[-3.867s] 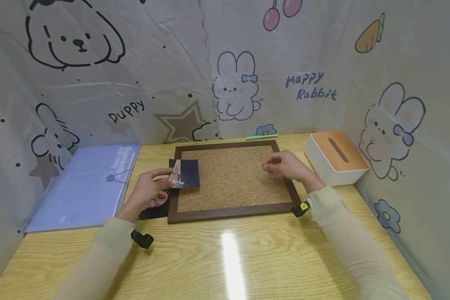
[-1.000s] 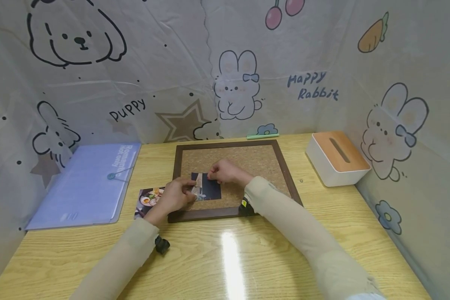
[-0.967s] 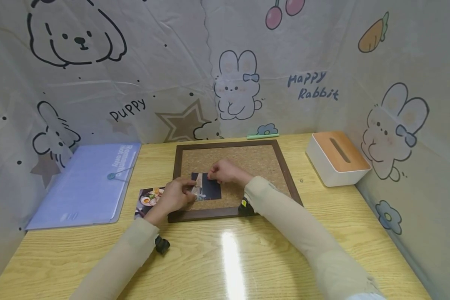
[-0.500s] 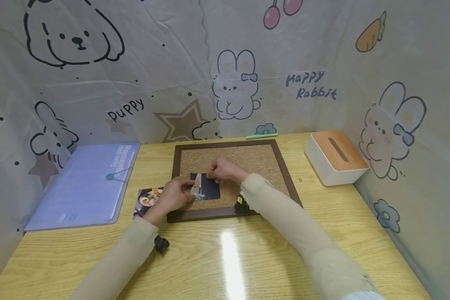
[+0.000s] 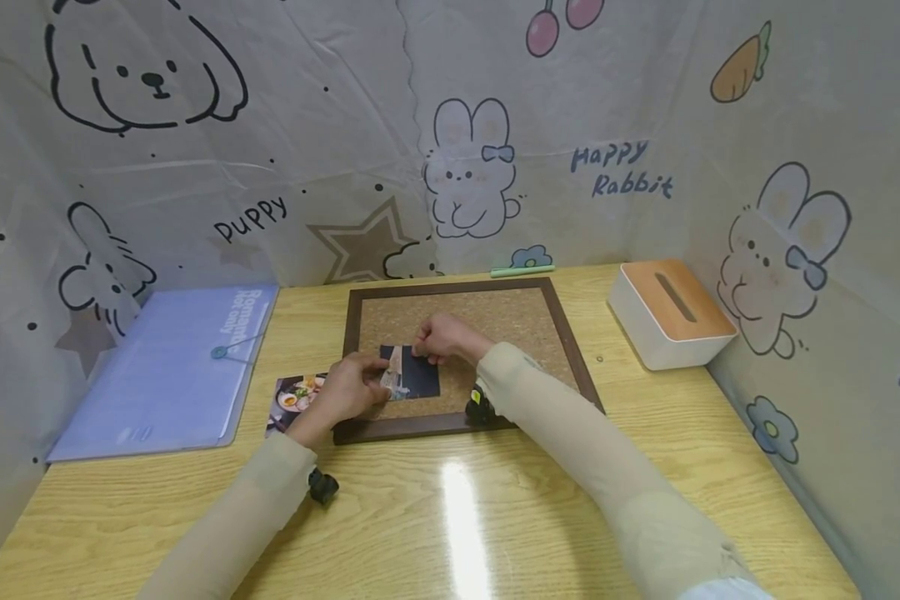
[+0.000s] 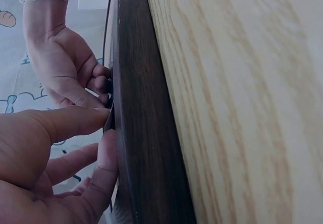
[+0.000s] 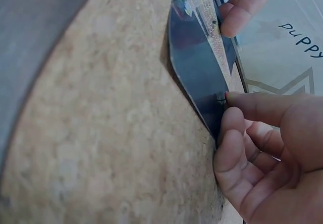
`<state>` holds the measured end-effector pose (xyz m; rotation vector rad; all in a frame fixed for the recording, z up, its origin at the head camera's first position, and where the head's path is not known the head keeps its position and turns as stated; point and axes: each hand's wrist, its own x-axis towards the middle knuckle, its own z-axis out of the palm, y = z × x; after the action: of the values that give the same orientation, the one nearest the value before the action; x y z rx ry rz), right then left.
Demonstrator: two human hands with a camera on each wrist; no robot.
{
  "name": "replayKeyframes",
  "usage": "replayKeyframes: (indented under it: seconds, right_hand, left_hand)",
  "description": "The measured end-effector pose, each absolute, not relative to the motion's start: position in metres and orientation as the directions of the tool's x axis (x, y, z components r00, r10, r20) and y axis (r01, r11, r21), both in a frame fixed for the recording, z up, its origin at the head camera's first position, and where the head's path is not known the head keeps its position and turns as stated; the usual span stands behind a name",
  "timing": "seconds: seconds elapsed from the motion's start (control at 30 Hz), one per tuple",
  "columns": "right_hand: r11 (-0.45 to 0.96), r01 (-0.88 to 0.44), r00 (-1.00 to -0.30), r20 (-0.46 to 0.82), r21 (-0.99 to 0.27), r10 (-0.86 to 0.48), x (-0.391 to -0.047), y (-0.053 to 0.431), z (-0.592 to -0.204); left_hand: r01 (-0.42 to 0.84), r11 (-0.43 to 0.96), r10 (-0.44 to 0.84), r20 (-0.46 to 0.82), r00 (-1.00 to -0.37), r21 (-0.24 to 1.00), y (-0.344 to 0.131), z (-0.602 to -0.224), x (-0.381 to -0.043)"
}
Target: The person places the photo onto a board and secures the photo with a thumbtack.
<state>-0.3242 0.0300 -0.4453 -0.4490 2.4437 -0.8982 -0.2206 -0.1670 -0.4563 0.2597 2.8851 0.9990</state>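
A small photo (image 5: 423, 379), dark with a pale tower-like strip, lies over the left part of a framed corkboard (image 5: 495, 321). My left hand (image 5: 351, 387) pinches its left edge between thumb and fingers. At the photo's top edge, my right hand (image 5: 450, 336) pinches a small pin (image 7: 225, 97) against it. Only a speck of red and a thin shaft of the pin show; the fingertips hide the rest. The right wrist view shows the photo bowed, its long edge slightly off the cork. The left wrist view has both hands' fingertips close together just above the dark frame (image 6: 146, 113).
A second photo, of food in a bowl (image 5: 294, 396), lies left of the board, partly under my left wrist. Farther left is a blue document folder (image 5: 172, 375). A tissue box (image 5: 667, 317) stands at right, a green pen (image 5: 522, 272) behind the board, a tiny ring-like item (image 5: 600, 358) beside it.
Since the oldest frame, the photo has moved right and nearer on the cork with my left hand, and my right hand has come left to its top edge. The last second shows almost no movement.
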Motion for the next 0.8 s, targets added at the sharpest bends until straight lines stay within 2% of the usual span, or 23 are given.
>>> replayKeyframes:
  seconds: [0.4,0.63,0.8]
  right_hand:
    - [0.753,-0.109,-0.856,-0.324,-0.649,-0.404,-0.324,0.026,-0.448]
    - [0.736,-0.156,-0.846,-0.295,-0.659,-0.443,-0.323,0.030,-0.448]
    - [0.688,-0.180,-0.831,-0.266,-0.703,-0.489,-0.321,0.038,-0.449]
  left_hand:
    - [0.137,0.791,0.188,-0.023,-0.982,0.596,-0.166,-0.454,-0.222]
    - [0.101,0.808,0.171,-0.067,-0.983,0.581,-0.164,-0.452,-0.222]
    - [0.105,0.793,0.168,-0.051,-0.984,0.600,-0.167,-0.453,-0.221]
